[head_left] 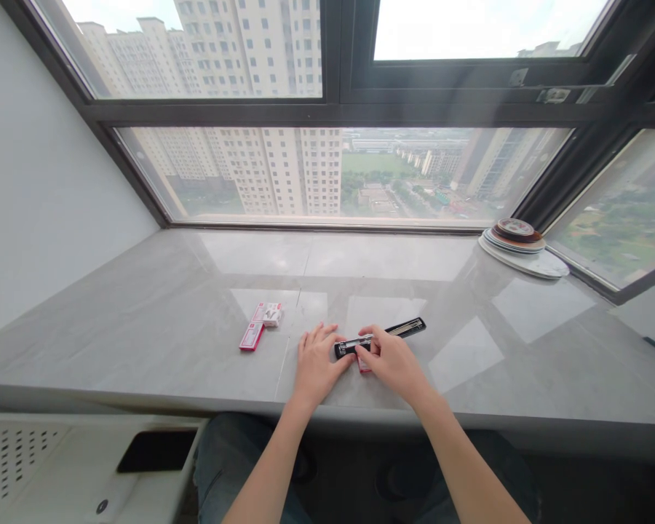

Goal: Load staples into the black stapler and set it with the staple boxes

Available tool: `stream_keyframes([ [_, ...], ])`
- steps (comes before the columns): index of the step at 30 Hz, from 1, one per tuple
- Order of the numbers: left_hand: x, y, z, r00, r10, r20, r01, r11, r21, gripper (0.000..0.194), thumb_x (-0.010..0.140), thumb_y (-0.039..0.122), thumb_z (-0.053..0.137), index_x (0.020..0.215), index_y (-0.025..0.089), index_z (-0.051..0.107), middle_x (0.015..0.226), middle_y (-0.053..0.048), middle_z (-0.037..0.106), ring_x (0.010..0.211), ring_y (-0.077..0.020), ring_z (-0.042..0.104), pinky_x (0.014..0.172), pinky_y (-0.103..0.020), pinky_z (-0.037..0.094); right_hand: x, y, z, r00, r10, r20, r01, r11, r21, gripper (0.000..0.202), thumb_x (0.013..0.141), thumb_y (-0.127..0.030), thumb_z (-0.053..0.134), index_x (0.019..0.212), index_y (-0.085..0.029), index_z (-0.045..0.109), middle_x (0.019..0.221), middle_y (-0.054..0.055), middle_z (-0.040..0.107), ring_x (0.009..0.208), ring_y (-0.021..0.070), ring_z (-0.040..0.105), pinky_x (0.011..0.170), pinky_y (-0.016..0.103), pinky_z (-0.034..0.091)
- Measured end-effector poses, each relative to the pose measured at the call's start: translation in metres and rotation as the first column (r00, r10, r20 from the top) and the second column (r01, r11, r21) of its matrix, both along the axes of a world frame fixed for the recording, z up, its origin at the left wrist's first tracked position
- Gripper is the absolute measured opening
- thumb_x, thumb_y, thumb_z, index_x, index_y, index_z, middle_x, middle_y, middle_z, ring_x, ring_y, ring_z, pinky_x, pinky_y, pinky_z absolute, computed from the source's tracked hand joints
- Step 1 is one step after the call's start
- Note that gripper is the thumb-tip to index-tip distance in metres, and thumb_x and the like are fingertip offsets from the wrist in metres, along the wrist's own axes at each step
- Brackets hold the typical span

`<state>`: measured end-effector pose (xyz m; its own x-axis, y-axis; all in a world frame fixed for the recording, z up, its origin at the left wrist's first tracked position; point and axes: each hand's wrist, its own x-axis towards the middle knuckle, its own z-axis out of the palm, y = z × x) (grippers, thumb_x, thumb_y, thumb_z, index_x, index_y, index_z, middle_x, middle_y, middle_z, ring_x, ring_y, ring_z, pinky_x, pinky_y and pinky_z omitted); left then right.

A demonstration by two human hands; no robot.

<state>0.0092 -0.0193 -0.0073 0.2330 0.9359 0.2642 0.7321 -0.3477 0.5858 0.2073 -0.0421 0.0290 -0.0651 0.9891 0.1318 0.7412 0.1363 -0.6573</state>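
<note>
A black stapler is folded wide open, lying lengthwise across the grey counter in front of me, its metal parts facing up. My left hand has the stapler's left end between thumb and index finger, while its other fingers stretch out over the counter. With thumb and fingertips, my right hand pinches around the middle of the stapler; whether a strip of staples is also in that pinch is hidden. Partly under the right hand lies a small red box, close to the stapler's near side.
Left of my hands, small red-and-white boxes and a whitish box sit together on the counter. Stacked plates stand in the far right corner by the window. A white plastic item is below the counter's front edge.
</note>
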Motion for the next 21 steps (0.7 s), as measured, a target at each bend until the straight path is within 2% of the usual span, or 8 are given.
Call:
stream_keyframes([
  [3, 0.000, 0.000, 0.000, 1.000, 0.000, -0.001, 0.000, 1.000, 0.003, 0.022, 0.087, 0.043, 0.073, 0.106, 0.034, 0.068, 0.148, 0.003, 0.056, 0.149, -0.0268, 0.036, 0.125, -0.051, 0.018, -0.004, -0.008, -0.003, 0.997, -0.074, -0.028, 0.073, 0.997, -0.021, 0.024, 0.093, -0.039, 0.058, 0.109, -0.024, 0.069, 0.063, -0.003, 0.059, 0.063, 0.0178, 0.056, 0.060, 0.027, 0.034],
  [7, 0.001, -0.001, 0.002, 1.000, -0.007, -0.004, 0.007, 1.000, 0.005, 0.021, 0.088, 0.042, 0.072, 0.107, 0.034, 0.069, 0.147, 0.003, 0.057, 0.149, -0.0262, 0.036, 0.125, -0.051, 0.019, -0.005, -0.016, 0.002, 0.975, 0.085, -0.206, -0.103, 0.992, -0.079, 0.031, 0.096, -0.045, 0.056, 0.116, -0.027, 0.070, 0.067, -0.002, 0.061, 0.065, 0.0173, 0.057, 0.062, 0.027, 0.038],
  [9, 0.001, -0.001, 0.002, 1.000, -0.007, -0.004, 0.007, 1.000, 0.007, 0.021, 0.088, 0.041, 0.071, 0.109, 0.034, 0.069, 0.148, 0.003, 0.057, 0.150, -0.0262, 0.035, 0.125, -0.051, 0.018, 0.006, -0.018, 0.002, 0.945, 0.087, -0.316, -0.123, 0.988, -0.096, 0.034, 0.096, -0.051, 0.056, 0.114, -0.026, 0.071, 0.068, -0.002, 0.060, 0.063, 0.0156, 0.054, 0.060, 0.026, 0.038],
  [11, 0.001, -0.002, 0.002, 1.000, -0.003, 0.001, 0.003, 1.000, 0.008, 0.022, 0.089, 0.041, 0.071, 0.110, 0.035, 0.069, 0.148, 0.003, 0.056, 0.150, -0.0261, 0.034, 0.125, -0.051, 0.018, 0.029, -0.020, -0.001, 0.919, -0.001, -0.393, -0.066, 0.985, -0.157, 0.039, 0.094, -0.058, 0.058, 0.101, -0.022, 0.072, 0.065, -0.003, 0.056, 0.059, 0.0130, 0.049, 0.056, 0.025, 0.035],
  [13, 0.001, -0.002, 0.001, 1.000, -0.001, 0.008, 0.001, 1.000, 0.003, 0.022, 0.089, 0.041, 0.070, 0.111, 0.035, 0.069, 0.149, 0.003, 0.056, 0.150, -0.0261, 0.035, 0.126, -0.051, 0.018, 0.059, -0.021, -0.005, 0.898, -0.131, -0.420, 0.005, 0.958, -0.288, 0.046, 0.089, -0.064, 0.061, 0.092, -0.019, 0.070, 0.060, -0.004, 0.050, 0.052, 0.0103, 0.041, 0.049, 0.024, 0.029],
  [16, 0.001, -0.001, 0.001, 1.000, 0.002, 0.017, -0.002, 1.000, -0.008, 0.021, 0.089, 0.041, 0.071, 0.110, 0.036, 0.070, 0.148, 0.004, 0.057, 0.150, -0.0262, 0.035, 0.126, -0.051, 0.018, 0.096, -0.015, -0.009, 0.839, -0.276, -0.468, 0.071, 0.910, -0.409, 0.056, 0.081, -0.067, 0.070, 0.113, -0.022, 0.067, 0.063, -0.005, 0.050, 0.045, 0.0078, 0.034, 0.041, 0.023, 0.021],
  [18, 0.002, -0.001, 0.000, 1.000, 0.007, 0.021, -0.007, 1.000, -0.015, 0.021, 0.088, 0.041, 0.071, 0.109, 0.036, 0.071, 0.147, 0.004, 0.057, 0.150, -0.0261, 0.036, 0.126, -0.051, 0.017, 0.104, -0.005, -0.006, 0.772, -0.256, -0.582, 0.041, 0.934, -0.356, 0.066, 0.079, -0.066, 0.073, 0.129, -0.025, 0.061, 0.071, -0.004, 0.054, 0.045, 0.0064, 0.032, 0.041, 0.023, 0.020],
  [21, 0.002, -0.001, 0.001, 1.000, 0.011, 0.021, -0.010, 1.000, -0.022, 0.021, 0.088, 0.041, 0.072, 0.109, 0.036, 0.071, 0.148, 0.004, 0.057, 0.150, -0.0263, 0.035, 0.126, -0.051, 0.017, 0.092, 0.016, 0.006, 0.737, -0.095, -0.669, -0.082, 0.970, -0.229, 0.062, 0.078, -0.064, 0.075, 0.123, -0.022, 0.064, 0.073, -0.004, 0.053, 0.049, 0.0058, 0.028, 0.044, 0.024, 0.020],
])
